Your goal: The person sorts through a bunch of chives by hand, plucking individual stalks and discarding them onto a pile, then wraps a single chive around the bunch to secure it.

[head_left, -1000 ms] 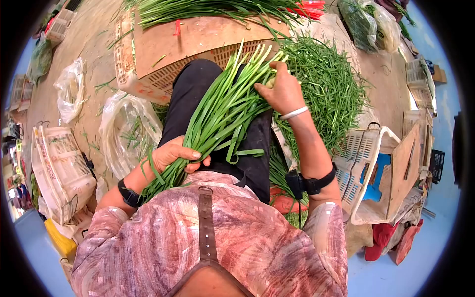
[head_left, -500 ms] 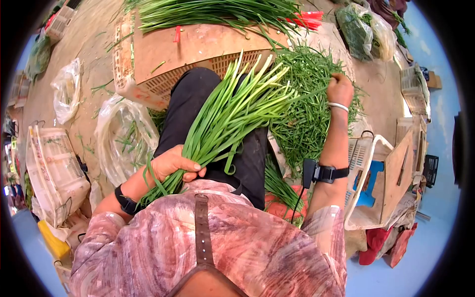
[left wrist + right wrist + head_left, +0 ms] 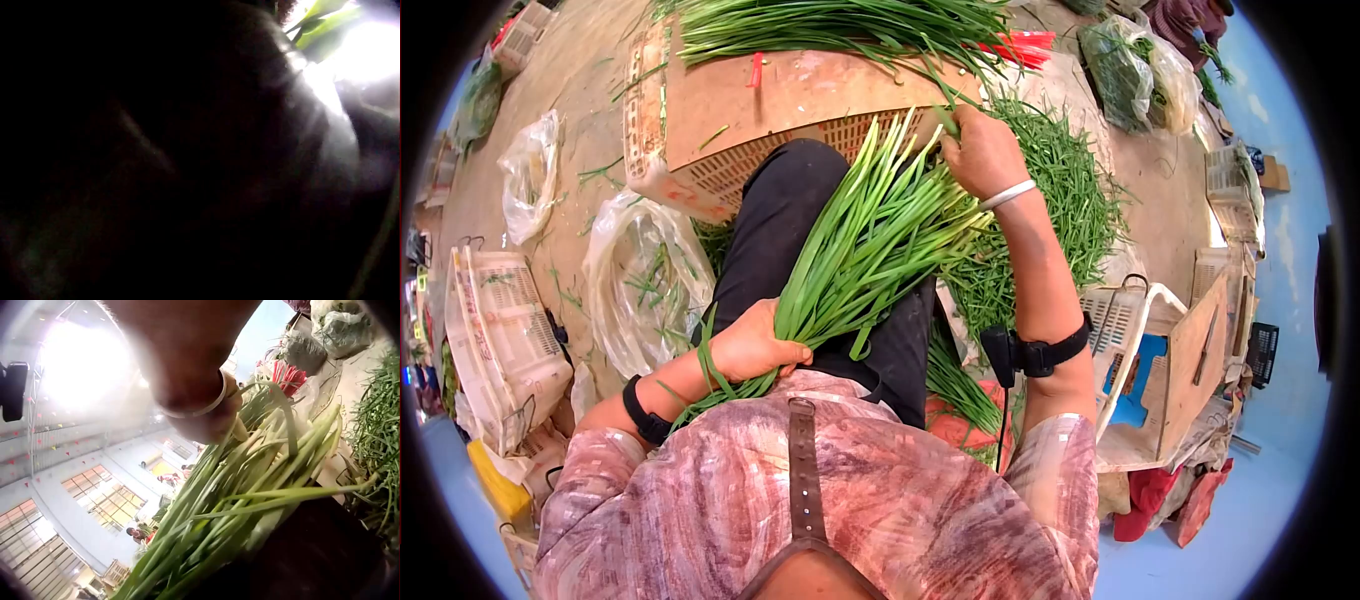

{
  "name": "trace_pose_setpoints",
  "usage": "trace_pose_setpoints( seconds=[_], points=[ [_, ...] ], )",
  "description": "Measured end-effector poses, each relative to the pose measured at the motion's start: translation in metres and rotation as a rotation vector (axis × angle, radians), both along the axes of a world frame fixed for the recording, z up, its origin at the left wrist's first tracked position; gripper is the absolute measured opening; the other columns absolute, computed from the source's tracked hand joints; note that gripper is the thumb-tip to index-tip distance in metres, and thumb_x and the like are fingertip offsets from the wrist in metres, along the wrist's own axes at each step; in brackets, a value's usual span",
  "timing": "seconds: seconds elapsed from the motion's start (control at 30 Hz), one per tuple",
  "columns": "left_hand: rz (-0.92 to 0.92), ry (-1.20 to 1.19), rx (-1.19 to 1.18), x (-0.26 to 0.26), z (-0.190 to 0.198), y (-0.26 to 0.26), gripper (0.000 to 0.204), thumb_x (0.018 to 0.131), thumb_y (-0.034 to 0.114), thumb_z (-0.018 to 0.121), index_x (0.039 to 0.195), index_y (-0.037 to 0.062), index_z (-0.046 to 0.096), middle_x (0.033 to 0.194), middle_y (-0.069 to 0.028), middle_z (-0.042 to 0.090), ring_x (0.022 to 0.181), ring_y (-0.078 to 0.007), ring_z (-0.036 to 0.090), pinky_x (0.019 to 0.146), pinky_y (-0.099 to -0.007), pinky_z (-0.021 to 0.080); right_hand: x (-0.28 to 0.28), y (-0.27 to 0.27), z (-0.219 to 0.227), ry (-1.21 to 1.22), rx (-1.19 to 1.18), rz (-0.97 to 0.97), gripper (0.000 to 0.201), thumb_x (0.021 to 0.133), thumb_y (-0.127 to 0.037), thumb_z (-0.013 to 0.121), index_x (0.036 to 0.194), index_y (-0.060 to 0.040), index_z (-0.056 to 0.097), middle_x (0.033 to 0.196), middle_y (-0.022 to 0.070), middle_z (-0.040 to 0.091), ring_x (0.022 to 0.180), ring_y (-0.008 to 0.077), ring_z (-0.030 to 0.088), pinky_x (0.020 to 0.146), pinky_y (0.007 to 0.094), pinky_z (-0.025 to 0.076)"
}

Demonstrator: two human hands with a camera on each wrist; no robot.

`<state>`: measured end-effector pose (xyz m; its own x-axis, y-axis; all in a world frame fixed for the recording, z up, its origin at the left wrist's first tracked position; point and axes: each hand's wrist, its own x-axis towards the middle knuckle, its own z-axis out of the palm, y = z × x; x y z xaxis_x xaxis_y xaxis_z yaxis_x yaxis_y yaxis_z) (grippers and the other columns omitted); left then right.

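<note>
A bunch of garlic chives lies slanted across the person's lap, pale stem ends pointing up and away. My left hand grips its leafy lower part close to the belly, thumb across the leaves. Beside the pale ends, my right hand pinches a green chive leaf. In the right wrist view this leaf arches from the fingers over the bunch; the wrist hides most of the fingers. The left wrist view is mostly dark, with some green leaf at the top corner.
A board-topped crate ahead carries more chives and red ties. Loose leaves form a pile at the right. Plastic bags and a white crate stand left, another crate right.
My right hand swung from the bunch out right over the leaf pile with a strand, then came back to the pale ends. The left hand kept its grip on the bunch.
</note>
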<state>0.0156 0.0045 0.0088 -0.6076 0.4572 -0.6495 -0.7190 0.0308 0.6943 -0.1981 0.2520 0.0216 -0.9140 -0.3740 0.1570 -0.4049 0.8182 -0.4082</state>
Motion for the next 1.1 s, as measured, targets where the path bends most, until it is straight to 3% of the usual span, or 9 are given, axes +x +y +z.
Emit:
trace_pose_setpoints(
  seconds=[0.07,0.23,0.3,0.47,0.53,0.57,0.63,0.87,1.1],
  points=[
    [-0.022,0.1,-0.055,0.0,0.002,0.001,0.024,0.075,-0.006,0.058,0.099,-0.0023,0.055,0.074,-0.0087,0.061,0.051,-0.0113,0.053,0.047,-0.024,0.044,-0.002,0.006,0.006,-0.108,0.304,-0.059,0.023,0.076,-0.02,0.058,0.085,0.0011,0.062,0.081,0.0251,0.062,0.077,0.0403,0.061,0.072,0.0458,0.049],
    [-0.045,0.157,-0.149,0.001,0.007,0.005,0.02,0.075,-0.005,0.058,0.094,-0.0015,0.054,0.071,-0.0054,0.059,0.051,-0.0097,0.052,0.047,-0.0239,0.043,0.006,0.02,0.007,-0.248,0.329,0.033,0.035,0.078,-0.03,0.061,0.076,0.0052,0.062,0.08,0.0274,0.061,0.076,0.041,0.061,0.07,0.046,0.049],
    [-0.034,0.168,-0.155,0.001,0.01,0.007,0.019,0.075,-0.005,0.058,0.093,-0.0015,0.053,0.07,-0.0044,0.058,0.051,-0.0093,0.052,0.046,-0.0239,0.043,0.008,0.014,0.007,-0.417,0.304,-0.013,0.039,0.076,-0.033,0.068,0.085,0.0041,0.062,0.074,0.0254,0.061,0.071,0.0361,0.062,0.068,0.0414,0.049],
    [-0.044,0.16,-0.144,-0.001,0.011,0.007,0.014,0.075,-0.004,0.059,0.088,-0.0015,0.055,0.068,-0.0038,0.058,0.05,-0.0093,0.051,0.044,-0.0245,0.042,0.017,0.026,-0.047,-0.006,-0.173,-0.016,0.056,0.071,-0.023,0.075,0.109,0.0124,0.054,0.074,0.0151,0.065,0.057,0.0251,0.059,0.055,0.0362,0.046],
    [-0.075,0.178,-0.165,-0.002,0.011,0.006,0.012,0.075,-0.003,0.059,0.086,-0.0017,0.055,0.068,-0.0044,0.058,0.049,-0.0095,0.051,0.044,-0.0246,0.042,0.026,0.018,-0.03,-0.602,-0.686,-0.283,0.051,0.074,-0.012,0.072,0.115,0.0105,0.05,0.07,0.0086,0.062,0.047,0.0125,0.049,0.043,0.0265,0.038],
    [-0.114,0.201,-0.184,-0.004,0.011,0.006,0.01,0.075,-0.003,0.06,0.084,-0.002,0.056,0.068,-0.0049,0.058,0.049,-0.0096,0.052,0.044,-0.0247,0.042,0.029,0.015,-0.023,-0.693,-0.741,-0.285,0.046,0.078,-0.004,0.066,0.118,0.0096,0.048,0.069,0.0048,0.059,0.043,0.0048,0.039,0.039,0.0195,0.027],
    [-0.125,0.164,-0.165,-0.005,0.008,0.002,0.01,0.075,-0.003,0.061,0.084,-0.0029,0.057,0.067,-0.0064,0.059,0.049,-0.0107,0.052,0.044,-0.0247,0.043,0.029,0.017,-0.019,-0.855,-0.886,-0.271,0.04,0.079,-0.003,0.064,0.115,0.0082,0.051,0.068,0.0043,0.059,0.043,0.0052,0.04,0.039,0.0199,0.028],
    [0.028,-0.2,0.326,-0.008,0.001,-0.011,0.026,0.075,0.0,0.063,0.1,-0.0036,0.056,0.081,-0.0134,0.06,0.051,-0.0116,0.049,0.048,-0.024,0.04,0.03,0.021,0.003,-0.914,-0.623,0.032,0.018,0.08,-0.005,0.064,0.096,0.0029,0.06,0.072,0.0049,0.063,0.045,0.0045,0.042,0.04,0.0192,0.03],
    [0.073,-0.279,0.459,-0.009,-0.002,-0.015,0.04,0.072,0.005,0.064,0.109,-0.0046,0.051,0.078,-0.013,0.057,0.047,-0.0097,0.043,0.046,-0.0241,0.035,0.024,0.027,0.007,-0.854,-0.545,0.03,0.017,0.08,-0.007,0.067,0.091,0.0033,0.06,0.064,0.0033,0.058,0.043,0.0053,0.042,0.039,0.0196,0.031]
  ],
)
